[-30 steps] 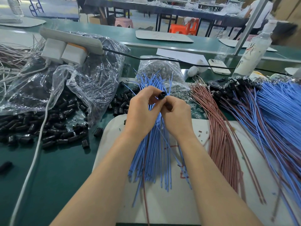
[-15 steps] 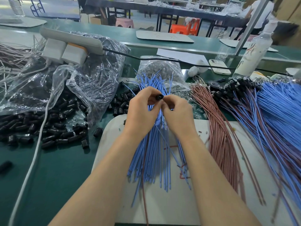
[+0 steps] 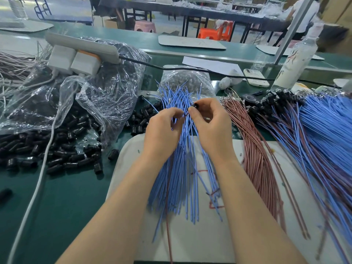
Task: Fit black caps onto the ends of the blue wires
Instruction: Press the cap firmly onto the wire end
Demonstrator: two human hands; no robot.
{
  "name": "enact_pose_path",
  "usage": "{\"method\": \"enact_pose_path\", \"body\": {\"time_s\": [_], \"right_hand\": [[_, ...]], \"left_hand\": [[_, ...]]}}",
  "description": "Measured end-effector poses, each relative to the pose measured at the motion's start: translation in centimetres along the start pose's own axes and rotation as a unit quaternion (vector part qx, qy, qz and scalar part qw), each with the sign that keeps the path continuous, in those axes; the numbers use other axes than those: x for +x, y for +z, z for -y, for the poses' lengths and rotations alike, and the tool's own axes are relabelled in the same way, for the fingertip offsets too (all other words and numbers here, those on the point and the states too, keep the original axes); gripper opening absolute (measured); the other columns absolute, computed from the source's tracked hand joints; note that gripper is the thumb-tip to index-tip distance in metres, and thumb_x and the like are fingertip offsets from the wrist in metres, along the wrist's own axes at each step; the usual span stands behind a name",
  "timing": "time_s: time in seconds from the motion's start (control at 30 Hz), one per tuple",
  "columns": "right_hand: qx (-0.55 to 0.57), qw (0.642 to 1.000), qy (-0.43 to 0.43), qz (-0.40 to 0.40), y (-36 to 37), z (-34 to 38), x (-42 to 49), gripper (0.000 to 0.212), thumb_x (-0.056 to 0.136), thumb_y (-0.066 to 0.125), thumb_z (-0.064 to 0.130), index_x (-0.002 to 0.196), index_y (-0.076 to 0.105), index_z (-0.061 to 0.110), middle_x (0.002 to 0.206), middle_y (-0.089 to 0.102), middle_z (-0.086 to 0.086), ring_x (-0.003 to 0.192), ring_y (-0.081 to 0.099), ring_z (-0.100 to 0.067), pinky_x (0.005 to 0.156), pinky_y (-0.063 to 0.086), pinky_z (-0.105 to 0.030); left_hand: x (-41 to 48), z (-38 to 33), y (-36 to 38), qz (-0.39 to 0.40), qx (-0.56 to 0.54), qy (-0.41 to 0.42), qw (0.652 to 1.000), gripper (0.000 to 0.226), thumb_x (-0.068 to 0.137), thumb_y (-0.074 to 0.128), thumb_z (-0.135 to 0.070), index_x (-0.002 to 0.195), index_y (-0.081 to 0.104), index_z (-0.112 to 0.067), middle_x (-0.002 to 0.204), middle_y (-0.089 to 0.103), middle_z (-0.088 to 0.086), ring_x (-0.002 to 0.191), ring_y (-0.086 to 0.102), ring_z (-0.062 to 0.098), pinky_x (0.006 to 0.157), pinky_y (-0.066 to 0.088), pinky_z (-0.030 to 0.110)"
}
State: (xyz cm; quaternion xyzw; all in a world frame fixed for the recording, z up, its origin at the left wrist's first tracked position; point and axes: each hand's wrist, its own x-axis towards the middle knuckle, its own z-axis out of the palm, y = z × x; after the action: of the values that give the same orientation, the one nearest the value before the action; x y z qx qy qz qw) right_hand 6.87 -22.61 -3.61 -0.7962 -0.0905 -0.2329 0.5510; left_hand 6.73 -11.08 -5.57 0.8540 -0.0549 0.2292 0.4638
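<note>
Black cap [image 3: 196, 106] is up in your right hand [image 3: 213, 126], fingers pinching it just above the fan of blue wires [image 3: 179, 178] on the white mat [image 3: 129, 168]. Your left hand [image 3: 162, 130] pinches a single wire [image 3: 186, 113] right beside the cap. Loose caps [image 3: 57, 155] are heaped on the green desk [image 3: 57, 197] to your left, pink wires [image 3: 255, 159] to your right.

Caps [image 3: 57, 149] lie left of the mat [image 3: 200, 241], wires [image 3: 181, 178] on it, capped wires [image 3: 314, 130] at right

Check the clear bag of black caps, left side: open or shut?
Open. The clear bag gapes at its mouth, and black caps lie spilled beside it on the green table.
</note>
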Motion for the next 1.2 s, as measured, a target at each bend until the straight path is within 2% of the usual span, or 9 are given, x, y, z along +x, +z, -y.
{"method": "enact_pose_path", "body": {"time_s": [0.13, 0.2, 0.3, 0.47, 0.6, 0.7, 0.87, 1.03, 1.2], "right_hand": [[0.081, 0.995, 0.061, 0.006, -0.35, -0.19, 0.30, 0.007, 0.089, 0.064, 0.011, 0.096, 0.063, 0.013, 0.086, 0.067, 0.004, 0.082, 0.064, -0.009, 0.083, 0.054, -0.030], [0.130, 0.987, 0.090, 0.013, -0.64, -0.31, 0.50, 0.007, 0.089, 0.063, 0.009, 0.094, 0.064, 0.014, 0.084, 0.068, 0.004, 0.080, 0.064, -0.009, 0.081, 0.054, -0.027], [0.185, 0.975, 0.118, 0.024, -0.94, -0.52, 0.58, 0.009, 0.089, 0.063, 0.007, 0.090, 0.066, 0.015, 0.079, 0.068, 0.006, 0.074, 0.064, -0.004, 0.071, 0.052, -0.016], [0.218, 0.966, 0.137, 0.036, -0.92, -0.75, 0.61, 0.010, 0.089, 0.064, 0.009, 0.086, 0.066, 0.018, 0.073, 0.069, 0.009, 0.072, 0.063, -0.007, 0.072, 0.053, -0.019], [0.206, 0.967, 0.143, 0.035, -0.93, -0.89, 0.73, 0.009, 0.089, 0.064, 0.010, 0.086, 0.066, 0.018, 0.072, 0.069, 0.008, 0.071, 0.064, -0.006, 0.072, 0.053, -0.018], [0.202, 0.968, 0.146, 0.037, -0.81, -0.91, 0.64, 0.011, 0.089, 0.064, 0.009, 0.084, 0.066, 0.018, 0.070, 0.068, 0.008, 0.070, 0.064, -0.006, 0.073, 0.055, -0.020], [0.185, 0.970, 0.146, 0.059, -0.13, -0.89, 0.53, 0.005, 0.089, 0.064, 0.008, 0.086, 0.066, 0.011, 0.080, 0.069, -0.005, 0.079, 0.066, -0.017, 0.080, 0.057, -0.029], [0.190, 0.969, 0.148, 0.061, -0.11, -0.86, 0.40, 0.011, 0.089, 0.065, 0.008, 0.081, 0.068, 0.016, 0.074, 0.069, 0.001, 0.077, 0.064, -0.016, 0.078, 0.056, -0.028], [0.163, 0.975, 0.137, 0.058, -0.38, -0.78, 0.60, 0.009, 0.089, 0.065, 0.010, 0.083, 0.067, 0.016, 0.078, 0.068, 0.000, 0.077, 0.064, -0.015, 0.080, 0.055, -0.032]], "left_hand": [[0.14, 0.05, -0.21, 0.047, -0.001, -0.009, 0.999, 0.015, 0.094, 0.057, -0.021, 0.085, 0.067, -0.016, 0.074, 0.064, -0.005, 0.062, 0.050, 0.009, 0.059, 0.035, 0.024], [0.22, -0.20, -0.32, 0.065, -0.016, -0.003, 0.998, 0.014, 0.094, 0.057, -0.020, 0.084, 0.065, -0.014, 0.072, 0.064, -0.002, 0.064, 0.052, 0.009, 0.060, 0.038, 0.020], [0.17, -0.50, -0.41, 0.061, -0.023, 0.007, 0.998, 0.013, 0.094, 0.055, -0.018, 0.083, 0.062, -0.015, 0.064, 0.054, -0.010, 0.057, 0.046, -0.003, 0.056, 0.035, 0.010], [0.10, -0.50, -0.55, 0.065, -0.031, 0.009, 0.997, 0.014, 0.095, 0.055, -0.018, 0.082, 0.061, -0.016, 0.062, 0.051, -0.012, 0.055, 0.043, -0.004, 0.055, 0.034, 0.009], [0.18, -0.48, -0.57, 0.071, -0.043, -0.007, 0.997, 0.013, 0.094, 0.056, -0.021, 0.084, 0.064, -0.018, 0.062, 0.052, -0.012, 0.054, 0.043, -0.004, 0.054, 0.034, 0.008], [0.09, -0.38, -0.45, 0.074, -0.059, -0.019, 0.995, 0.014, 0.094, 0.057, -0.022, 0.083, 0.065, -0.021, 0.062, 0.056, -0.009, 0.054, 0.043, 0.000, 0.052, 0.036, 0.014], [0.22, -0.46, -0.72, 0.058, -0.054, -0.015, 0.997, 0.017, 0.093, 0.057, -0.021, 0.083, 0.068, -0.013, 0.049, 0.044, -0.013, 0.046, 0.041, 0.000, 0.047, 0.029, 0.011], [0.18, -0.46, -0.66, 0.065, -0.063, -0.024, 0.996, 0.017, 0.094, 0.057, -0.020, 0.083, 0.067, -0.013, 0.053, 0.047, -0.012, 0.047, 0.042, 0.000, 0.048, 0.031, 0.010], [0.45, -0.39, -0.70, 0.091, -0.095, -0.051, 0.990, 0.014, 0.093, 0.058, -0.020, 0.089, 0.069, -0.012, 0.070, 0.063, -0.007, 0.057, 0.048, -0.003, 0.059, 0.038, 0.013]]}}
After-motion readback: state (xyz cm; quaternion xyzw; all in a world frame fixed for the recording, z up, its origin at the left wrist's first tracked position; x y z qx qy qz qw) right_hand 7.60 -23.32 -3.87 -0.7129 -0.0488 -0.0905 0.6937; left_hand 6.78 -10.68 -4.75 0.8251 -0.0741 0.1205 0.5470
